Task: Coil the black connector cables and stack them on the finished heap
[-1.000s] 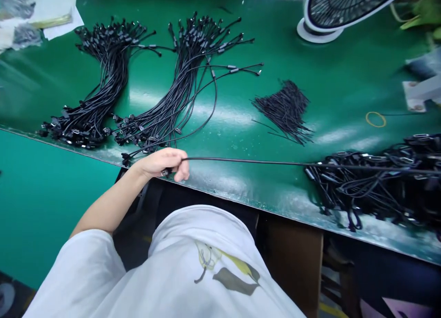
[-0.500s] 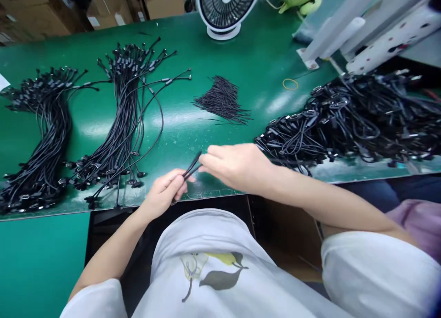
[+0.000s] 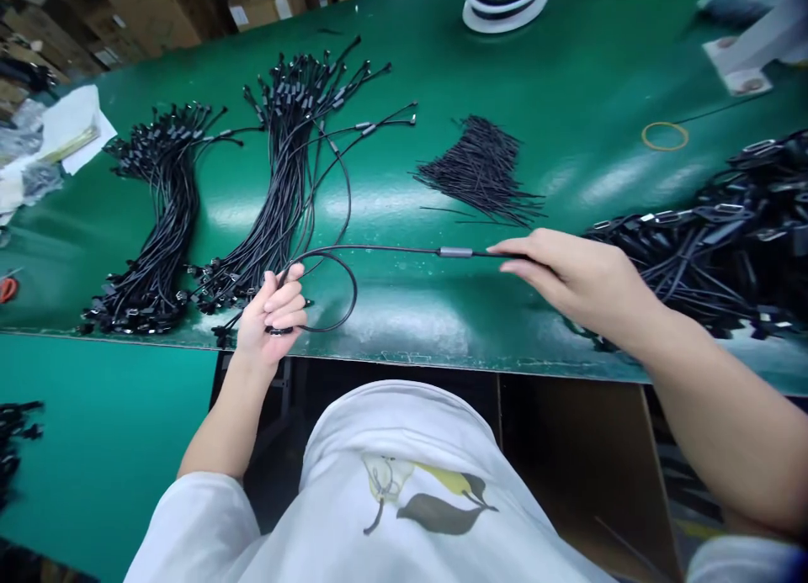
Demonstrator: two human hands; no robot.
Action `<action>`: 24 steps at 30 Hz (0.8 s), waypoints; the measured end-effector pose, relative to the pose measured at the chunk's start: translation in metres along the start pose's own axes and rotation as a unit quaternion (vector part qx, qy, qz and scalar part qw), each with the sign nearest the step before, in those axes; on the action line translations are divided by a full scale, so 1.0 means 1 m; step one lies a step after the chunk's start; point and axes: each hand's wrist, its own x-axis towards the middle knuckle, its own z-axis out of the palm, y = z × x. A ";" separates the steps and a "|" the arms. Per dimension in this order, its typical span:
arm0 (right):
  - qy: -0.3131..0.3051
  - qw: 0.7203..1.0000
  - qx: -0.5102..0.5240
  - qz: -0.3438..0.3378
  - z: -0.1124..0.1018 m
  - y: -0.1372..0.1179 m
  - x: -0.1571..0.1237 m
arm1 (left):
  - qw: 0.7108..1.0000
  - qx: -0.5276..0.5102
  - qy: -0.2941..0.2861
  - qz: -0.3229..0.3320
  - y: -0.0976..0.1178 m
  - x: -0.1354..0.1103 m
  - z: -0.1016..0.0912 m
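Note:
A black cable [image 3: 391, 248] with a grey sleeve [image 3: 455, 252] stretches between my two hands over the table's front part. My left hand [image 3: 273, 315] is closed around one end, where the cable bends into a loop and a connector shows by the fingers. Thumb and fingers of my right hand [image 3: 555, 267] pinch the other end just past the sleeve; that tip is hidden in the hand. Behind the taut cable lies a pile of short black ties [image 3: 481, 171]. Close behind my left hand is a bundle of similar cables [image 3: 284, 179].
Another cable bundle [image 3: 167, 221] lies farther left on the green table [image 3: 404, 78]. A tangled cable heap [image 3: 713, 246] is at the right, with a yellow rubber band [image 3: 665, 136] behind it. A fan base [image 3: 505, 15] stands at the back. Papers [image 3: 76, 120] lie at far left.
My hands have moved far apart, and the folded cable between them is now drawn out long with a loop at the left. The view has turned leftward.

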 end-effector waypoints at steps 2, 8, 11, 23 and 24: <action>0.022 1.000 -0.015 -0.003 -0.001 -0.001 -0.003 | 1.000 -0.008 0.020 0.003 0.002 0.003 0.002; 0.036 0.997 -0.062 -0.004 0.002 -0.010 0.000 | 0.998 0.019 0.063 -0.013 -0.006 0.011 0.009; 0.025 0.997 -0.076 -0.001 0.004 -0.009 0.003 | 0.997 0.057 0.055 0.014 -0.009 0.012 0.008; -0.234 0.954 0.033 -0.182 0.044 -0.108 0.023 | 0.903 0.406 -0.024 0.136 -0.065 0.020 0.006; -0.214 0.960 0.059 -0.169 0.042 -0.110 0.030 | 0.881 0.455 -0.051 0.118 -0.067 0.018 0.007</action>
